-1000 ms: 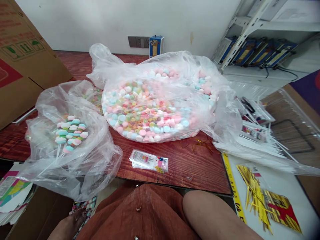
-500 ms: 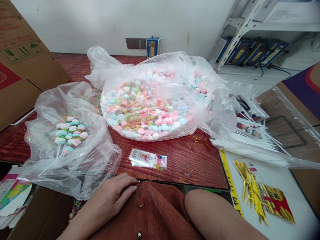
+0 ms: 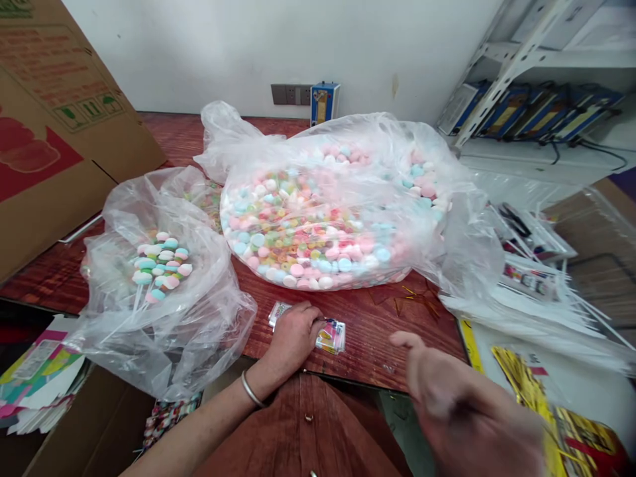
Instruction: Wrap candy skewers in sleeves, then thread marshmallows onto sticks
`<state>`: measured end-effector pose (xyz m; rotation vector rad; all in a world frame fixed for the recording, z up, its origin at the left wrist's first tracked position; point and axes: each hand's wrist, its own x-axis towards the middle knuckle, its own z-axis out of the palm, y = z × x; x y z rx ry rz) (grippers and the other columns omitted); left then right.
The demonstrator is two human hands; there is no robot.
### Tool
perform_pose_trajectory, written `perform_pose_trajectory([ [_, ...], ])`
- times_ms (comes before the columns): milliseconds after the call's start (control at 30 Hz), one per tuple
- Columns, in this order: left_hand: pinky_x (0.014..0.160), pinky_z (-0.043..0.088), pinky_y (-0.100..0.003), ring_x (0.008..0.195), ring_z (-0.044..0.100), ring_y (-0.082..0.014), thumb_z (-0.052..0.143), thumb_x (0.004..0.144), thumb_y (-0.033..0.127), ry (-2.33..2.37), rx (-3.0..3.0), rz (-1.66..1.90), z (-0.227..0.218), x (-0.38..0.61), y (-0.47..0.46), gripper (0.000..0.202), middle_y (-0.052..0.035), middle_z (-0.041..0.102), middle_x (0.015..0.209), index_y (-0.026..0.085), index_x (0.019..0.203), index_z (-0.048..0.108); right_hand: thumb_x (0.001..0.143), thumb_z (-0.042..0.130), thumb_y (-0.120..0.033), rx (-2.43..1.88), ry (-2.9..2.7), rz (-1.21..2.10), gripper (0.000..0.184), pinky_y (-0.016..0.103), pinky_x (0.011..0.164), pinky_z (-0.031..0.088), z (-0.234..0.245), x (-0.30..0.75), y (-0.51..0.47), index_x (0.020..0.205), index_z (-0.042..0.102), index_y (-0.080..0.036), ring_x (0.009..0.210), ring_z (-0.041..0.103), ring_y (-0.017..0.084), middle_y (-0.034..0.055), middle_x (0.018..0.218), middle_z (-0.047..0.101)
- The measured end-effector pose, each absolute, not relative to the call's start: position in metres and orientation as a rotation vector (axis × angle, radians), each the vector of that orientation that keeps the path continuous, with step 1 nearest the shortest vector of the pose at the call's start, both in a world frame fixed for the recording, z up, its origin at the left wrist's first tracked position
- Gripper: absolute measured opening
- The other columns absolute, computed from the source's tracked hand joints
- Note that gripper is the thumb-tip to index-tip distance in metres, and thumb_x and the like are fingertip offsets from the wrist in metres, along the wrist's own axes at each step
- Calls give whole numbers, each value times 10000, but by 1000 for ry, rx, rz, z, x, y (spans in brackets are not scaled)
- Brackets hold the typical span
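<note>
My left hand, with a bangle at the wrist, is on a small stack of printed clear packets at the table's front edge. Its fingers are bent and close together over the stack, which they partly hide. Smeared by motion, my right hand is above the front right of the table, one finger pointing left; its grip is unclear. Behind the packets lies a large clear bag of pastel candies. To the left, marshmallow-like candies on white sticks rest on a crumpled plastic bag.
A tall cardboard box stands at left. White sticks and gold twist ties lie at right, near a metal shelf. An open carton is below the table's left front edge. A blue box stands by the wall.
My left hand has moved forward from the clothing in my lap onto the printed packets. My right hand has come into view at the right. The view has shifted a little left.
</note>
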<state>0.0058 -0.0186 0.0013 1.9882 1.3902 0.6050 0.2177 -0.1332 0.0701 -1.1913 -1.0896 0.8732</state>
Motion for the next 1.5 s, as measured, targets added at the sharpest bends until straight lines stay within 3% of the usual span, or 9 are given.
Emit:
perform_pose_trajectory([
  [167, 729, 433, -282, 766, 616, -170, 605, 893, 218, 1414, 1851, 780, -1, 3, -21, 149, -38, 677, 788, 173, 776, 684, 907, 590, -452, -1580, -1165, 1026, 278, 278, 523, 420, 45, 182, -82, 851, 691, -199, 547, 525, 158, 9, 646, 604],
  [333, 713, 440, -278, 746, 600, -164, 605, 881, 213, 1363, 1721, 920, 6, 2, -24, 146, -31, 664, 757, 168, 765, 680, 856, 590, -376, -1592, -1354, 994, 219, 306, 708, 494, 22, 158, -63, 870, 700, -187, 770, 649, 212, 72, 868, 722],
  [533, 776, 472, -293, 841, 636, -182, 581, 897, 228, 1339, 1606, 966, 19, -13, -42, 126, -44, 713, 886, 194, 907, 702, 863, 519, -352, -1602, -1431, 973, 236, 285, 627, 480, 14, 152, -47, 722, 628, -197, 662, 620, 193, 37, 704, 682],
  [933, 877, 482, -350, 943, 648, -225, 588, 880, 216, 1374, 1698, 815, 4, -25, -48, 191, -92, 720, 991, 190, 1006, 730, 930, 516, -219, -1838, -1950, 336, 168, 297, 643, 387, 1, 158, -55, 854, 666, -221, 797, 590, 208, 55, 901, 627],
  [1067, 650, 492, -280, 655, 626, -163, 615, 874, 316, 1200, 1243, 696, 13, -22, -57, 180, -39, 701, 736, 174, 859, 725, 963, 469, -204, -1770, -1952, 234, 218, 342, 762, 424, 3, 157, -56, 906, 679, -201, 907, 578, 241, 92, 992, 655],
  [1167, 633, 494, -250, 654, 645, -140, 721, 813, 357, 892, 744, 574, 18, -17, -63, 267, -43, 709, 782, 165, 998, 716, 964, 479, -190, -1557, -1955, 149, 212, 371, 839, 431, 20, 161, -58, 983, 689, -212, 981, 586, 244, 92, 1077, 682],
  [1300, 895, 505, -314, 977, 667, -166, 803, 766, 315, 665, 275, 891, 22, -10, -59, 343, -70, 698, 1089, 208, 1068, 681, 950, 525, -201, -1332, -1972, 303, 174, 355, 806, 445, 47, 171, -60, 924, 690, -248, 901, 634, 209, 44, 958, 715],
  [1400, 842, 514, -282, 863, 648, -130, 851, 711, 279, 716, 178, 1119, 26, -6, -49, 261, -23, 702, 953, 189, 897, 692, 908, 611, -269, -1390, -1768, 545, 143, 388, 861, 471, 52, 173, -57, 1031, 686, -266, 952, 651, 230, 53, 1027, 719],
  [1500, 780, 520, -267, 769, 628, -111, 897, 638, 252, 755, 161, 1201, 32, -3, -40, 294, -7, 697, 856, 165, 837, 699, 833, 715, -384, -1408, -1274, 1004, 468, 405, 864, 531, 46, 164, -54, 1258, 587, -235, 987, 670, 248, 103, 1144, 698],
])
